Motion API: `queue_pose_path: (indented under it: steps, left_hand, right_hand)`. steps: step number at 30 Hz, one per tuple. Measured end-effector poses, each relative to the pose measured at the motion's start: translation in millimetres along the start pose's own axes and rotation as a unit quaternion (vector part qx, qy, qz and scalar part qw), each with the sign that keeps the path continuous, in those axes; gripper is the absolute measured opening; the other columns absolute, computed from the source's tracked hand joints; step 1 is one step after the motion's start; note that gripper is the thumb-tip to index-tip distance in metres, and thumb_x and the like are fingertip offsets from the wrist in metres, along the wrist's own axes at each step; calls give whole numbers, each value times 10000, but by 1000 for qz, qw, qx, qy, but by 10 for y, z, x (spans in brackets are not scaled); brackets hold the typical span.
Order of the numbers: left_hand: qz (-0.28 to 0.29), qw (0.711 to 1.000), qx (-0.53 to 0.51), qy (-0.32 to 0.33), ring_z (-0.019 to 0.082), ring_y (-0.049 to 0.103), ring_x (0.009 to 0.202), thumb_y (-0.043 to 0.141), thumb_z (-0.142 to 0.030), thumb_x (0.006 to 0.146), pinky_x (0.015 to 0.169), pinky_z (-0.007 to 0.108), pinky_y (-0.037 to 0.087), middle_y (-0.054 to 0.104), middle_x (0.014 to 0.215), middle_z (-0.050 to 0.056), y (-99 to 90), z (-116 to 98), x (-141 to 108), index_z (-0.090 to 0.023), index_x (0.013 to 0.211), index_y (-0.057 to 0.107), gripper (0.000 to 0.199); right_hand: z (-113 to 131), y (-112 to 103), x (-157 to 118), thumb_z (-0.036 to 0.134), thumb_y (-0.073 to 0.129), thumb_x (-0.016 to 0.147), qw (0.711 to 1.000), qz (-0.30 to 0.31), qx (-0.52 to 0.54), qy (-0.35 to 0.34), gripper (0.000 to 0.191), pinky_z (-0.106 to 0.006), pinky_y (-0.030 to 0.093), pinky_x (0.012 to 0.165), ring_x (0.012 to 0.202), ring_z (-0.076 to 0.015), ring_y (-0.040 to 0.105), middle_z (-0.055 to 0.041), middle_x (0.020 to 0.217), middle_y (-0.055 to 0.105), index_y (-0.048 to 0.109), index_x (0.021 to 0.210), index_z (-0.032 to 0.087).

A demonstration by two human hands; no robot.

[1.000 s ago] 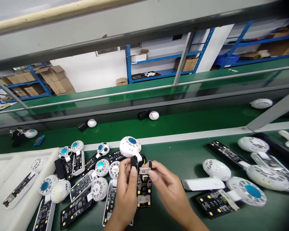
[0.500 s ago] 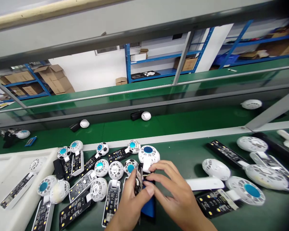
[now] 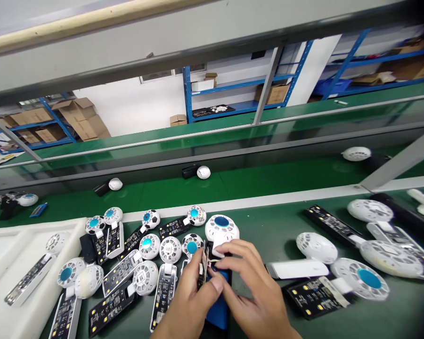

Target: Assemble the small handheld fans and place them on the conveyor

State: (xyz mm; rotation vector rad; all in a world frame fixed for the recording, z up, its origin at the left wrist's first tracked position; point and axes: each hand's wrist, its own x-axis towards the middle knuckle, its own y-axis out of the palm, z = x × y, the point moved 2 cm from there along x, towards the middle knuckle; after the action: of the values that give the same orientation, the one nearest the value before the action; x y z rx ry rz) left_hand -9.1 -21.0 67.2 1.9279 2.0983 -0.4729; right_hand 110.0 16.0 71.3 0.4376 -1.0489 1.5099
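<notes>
My left hand is closed on a circuit board, which it holds on edge between thumb and fingers. Under the board lies a blue battery in a dark casing. Attached above is a white round fan head with a dark blue disc. Bent fingers of my right hand close in at the gap between board and casing, by thin wires below the fan's white neck. What exactly those fingertips pinch is hidden.
Several handheld fans with bare boards lie left of my hands, near a white foam tray. More fans, including a white one, lie at right. Beyond a pale rail, a green belt carries more fans. A grey post slants at right.
My left hand has tilted the board more upright, showing more blue battery. My right hand has shifted slightly left at the wires. Fans on the belt have moved left.
</notes>
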Motion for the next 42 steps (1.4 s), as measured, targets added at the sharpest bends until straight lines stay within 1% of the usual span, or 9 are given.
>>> queue_pose_path:
  steps: [10,18,24,28,31,34,38,40,42]
  left_hand:
    - [-27,1000,-12,-1,277,175,1349,554,-429,666,1113,398,142,270,1442,136,-1,43,-41,-37,1305,355,776]
    - [-12,995,-102,-3,291,277,1312,623,-381,621,1104,410,173,403,1377,135,25,73,-45,-79,1248,426,723]
    - [67,975,-214,-6,295,388,1245,572,-358,700,1059,413,283,562,1244,54,50,50,-67,-173,1158,543,495]
    - [18,989,-144,11,290,415,1220,607,-378,674,1023,386,332,538,1266,79,-23,25,-13,-159,1143,541,522]
    - [22,996,-83,27,290,578,1011,547,-429,713,826,416,480,611,1121,120,-122,-133,268,-142,1105,517,487]
    - [26,998,-34,52,242,641,725,510,-444,757,585,368,521,648,905,125,-261,-406,788,-116,1001,512,409]
    - [-5,992,54,110,189,620,820,531,-459,789,758,336,484,640,919,93,-450,-733,1473,-121,970,552,384]
    - [-28,985,112,132,198,592,931,499,-483,807,821,349,451,611,1057,116,-508,-799,1629,-126,1033,537,424]
    - [-57,971,180,148,233,557,1005,525,-496,781,846,350,423,572,1142,145,-532,-775,1599,-122,1083,516,481]
  right_hand:
    - [76,-12,20,-35,504,736,999,-25,22,-20,284,-382,537,674,760,-200,602,-42,766,661,568,866,209]
    - [72,-47,-9,-53,469,719,996,3,84,-7,287,-473,483,904,844,-191,632,-50,803,642,512,864,191]
    - [94,-87,4,-25,477,737,995,19,100,7,244,-530,435,936,863,-207,630,-47,794,625,495,840,196]
    - [23,-94,-8,49,504,778,998,41,44,8,229,-471,432,958,1022,-229,570,-107,981,624,512,970,173]
    - [-102,-132,-63,228,529,823,996,45,-40,59,368,-491,438,943,1161,-284,473,-169,1215,524,443,1172,151]
    - [-224,-154,-154,323,482,855,981,44,-73,172,379,-479,493,875,1120,-282,519,-145,1223,533,435,1206,187]
    - [-271,-69,-304,369,447,864,967,58,-61,242,380,-465,507,857,1077,-276,560,-121,1199,565,460,1208,208]
    - [-269,-15,-382,369,442,865,966,70,-49,242,376,-444,506,862,1073,-268,564,-109,1194,574,472,1209,220]
    - [-289,17,-453,369,451,861,964,92,-43,244,360,-419,517,845,1048,-261,580,-97,1156,601,494,1189,229]
